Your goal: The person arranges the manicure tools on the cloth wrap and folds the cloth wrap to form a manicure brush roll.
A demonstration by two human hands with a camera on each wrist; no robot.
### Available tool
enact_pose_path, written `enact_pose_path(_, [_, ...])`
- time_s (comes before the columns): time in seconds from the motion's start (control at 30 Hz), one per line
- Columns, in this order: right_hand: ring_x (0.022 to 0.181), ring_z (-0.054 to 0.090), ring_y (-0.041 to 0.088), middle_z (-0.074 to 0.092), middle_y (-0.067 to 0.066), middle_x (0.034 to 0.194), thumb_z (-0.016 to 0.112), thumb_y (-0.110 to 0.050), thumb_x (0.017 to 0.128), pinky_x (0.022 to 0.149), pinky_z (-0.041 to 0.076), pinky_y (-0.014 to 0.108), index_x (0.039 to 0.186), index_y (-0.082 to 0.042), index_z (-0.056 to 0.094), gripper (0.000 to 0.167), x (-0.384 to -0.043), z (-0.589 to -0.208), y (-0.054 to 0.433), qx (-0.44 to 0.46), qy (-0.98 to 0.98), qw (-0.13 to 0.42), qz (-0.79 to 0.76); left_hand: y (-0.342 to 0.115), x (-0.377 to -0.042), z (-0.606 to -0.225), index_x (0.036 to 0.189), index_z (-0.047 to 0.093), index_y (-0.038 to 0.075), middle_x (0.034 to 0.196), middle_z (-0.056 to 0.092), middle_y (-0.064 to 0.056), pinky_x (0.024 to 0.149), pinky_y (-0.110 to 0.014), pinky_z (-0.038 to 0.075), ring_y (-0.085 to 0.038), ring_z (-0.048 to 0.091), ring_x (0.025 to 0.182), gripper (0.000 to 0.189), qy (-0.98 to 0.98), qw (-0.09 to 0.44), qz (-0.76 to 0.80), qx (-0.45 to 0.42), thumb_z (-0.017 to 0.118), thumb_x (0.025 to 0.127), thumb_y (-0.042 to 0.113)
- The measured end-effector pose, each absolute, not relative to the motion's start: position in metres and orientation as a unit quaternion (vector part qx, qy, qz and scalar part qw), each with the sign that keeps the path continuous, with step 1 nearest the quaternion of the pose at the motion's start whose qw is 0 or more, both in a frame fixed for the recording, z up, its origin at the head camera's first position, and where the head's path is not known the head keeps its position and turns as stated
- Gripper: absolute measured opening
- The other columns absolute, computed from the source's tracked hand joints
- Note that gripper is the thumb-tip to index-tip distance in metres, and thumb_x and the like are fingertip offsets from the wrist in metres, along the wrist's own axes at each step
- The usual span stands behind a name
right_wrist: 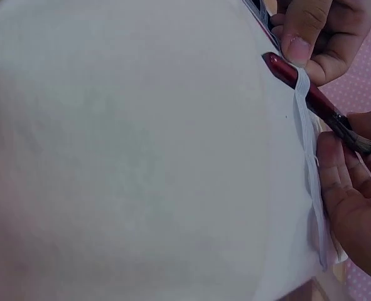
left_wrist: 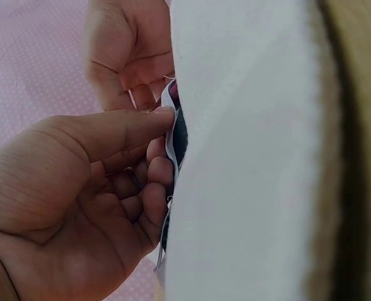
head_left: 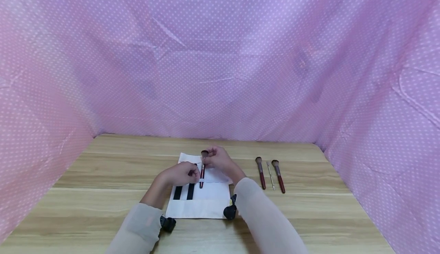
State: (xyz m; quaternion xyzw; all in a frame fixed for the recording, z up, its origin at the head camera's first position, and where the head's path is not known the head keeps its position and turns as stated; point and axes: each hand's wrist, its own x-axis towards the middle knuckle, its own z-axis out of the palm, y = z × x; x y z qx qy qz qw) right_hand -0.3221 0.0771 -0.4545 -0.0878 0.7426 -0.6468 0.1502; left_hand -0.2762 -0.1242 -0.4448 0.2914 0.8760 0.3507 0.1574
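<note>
A wrinkled cloth (head_left: 220, 82) with small white dots hangs beyond the far, left and right edges of the wooden table (head_left: 127, 162) — pinker at the left, more lilac at the far edge. The tabletop is pale, with brownish grain.

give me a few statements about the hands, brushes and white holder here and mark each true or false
1. The left hand pinches the white elastic band. True.
2. The right hand is empty. False: it holds a brush near its bristles.
3. The brush's dark red handle runs under the white elastic band. True.
4. A thin silvery tool lies between two loose brushes. True.
5. The loose brushes lie left of the white holder. False: they lie to its right.
</note>
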Motion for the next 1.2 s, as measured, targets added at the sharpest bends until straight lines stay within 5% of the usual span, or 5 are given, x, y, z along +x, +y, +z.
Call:
enact_pose_path(0.2, [0.093, 0.062, 0.019, 0.060, 0.009, 0.104, 0.072, 0.006, 0.088, 0.082, 0.058, 0.032, 0.122, 0.002, 0.065, 0.035, -0.322, -0.454, 0.086, -0.125, 0.771, 0.170, -0.601, -0.125, -0.277, -0.447, 0.087, 0.068, 0.011, 0.080, 0.059, 0.004, 0.068, -0.028, 0.043, -0.013, 0.052, 0.073, 0.013, 0.877, 0.158, 0.350, 0.289, 0.066, 0.095, 0.002])
enact_pose_path(0.5, [0.088, 0.062, 0.013, 0.072, 0.003, 0.095, 0.076, -0.003, 0.089, 0.081, 0.050, 0.025, 0.108, -0.001, 0.073, 0.019, -0.320, -0.451, 0.091, -0.171, 0.816, 0.191, -0.518, -0.126, -0.276, -0.447, 0.088, 0.068, 0.011, 0.080, 0.059, 0.004, 0.069, -0.029, 0.043, -0.013, 0.053, 0.074, 0.012, 0.877, 0.164, 0.350, 0.286, 0.066, 0.096, 0.003])
enact_pose_path(1.2, [0.091, 0.062, 0.014, 0.072, -0.003, 0.095, 0.081, -0.008, 0.087, 0.092, 0.049, 0.035, 0.105, -0.012, 0.076, 0.019, -0.317, -0.446, 0.089, -0.209, 0.854, 0.197, -0.434, -0.124, -0.279, -0.443, 0.088, 0.068, 0.011, 0.083, 0.060, 0.003, 0.074, -0.032, 0.044, -0.014, 0.054, 0.079, 0.013, 0.880, 0.166, 0.344, 0.282, 0.065, 0.098, 0.004])
